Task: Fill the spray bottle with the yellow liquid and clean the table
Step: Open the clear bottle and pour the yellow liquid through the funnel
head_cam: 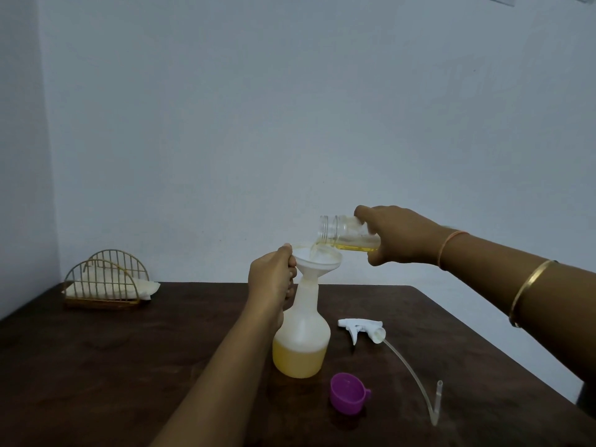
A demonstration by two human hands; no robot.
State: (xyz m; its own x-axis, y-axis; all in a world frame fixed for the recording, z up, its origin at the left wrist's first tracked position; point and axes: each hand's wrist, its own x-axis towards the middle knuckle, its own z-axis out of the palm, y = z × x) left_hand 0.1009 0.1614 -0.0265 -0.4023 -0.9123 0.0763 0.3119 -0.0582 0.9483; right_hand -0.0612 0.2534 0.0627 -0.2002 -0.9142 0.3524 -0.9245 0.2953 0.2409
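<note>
A translucent white spray bottle (301, 333) stands upright on the dark wooden table (129, 366), its lower third holding yellow liquid. A white funnel (317, 259) sits in its neck. My left hand (274, 275) grips the funnel's rim and the bottle's neck. My right hand (400, 235) holds a clear jar (345, 233) tipped on its side above the funnel, and a thin stream of yellow liquid runs from its mouth into the funnel. The white trigger sprayer head (361, 329) with its long dip tube (416, 379) lies on the table to the right of the bottle.
A purple cap (348, 393) lies open side up in front of the bottle. A gold wire holder (106, 279) with white cloths stands at the table's far left corner. A pale wall rises behind the table.
</note>
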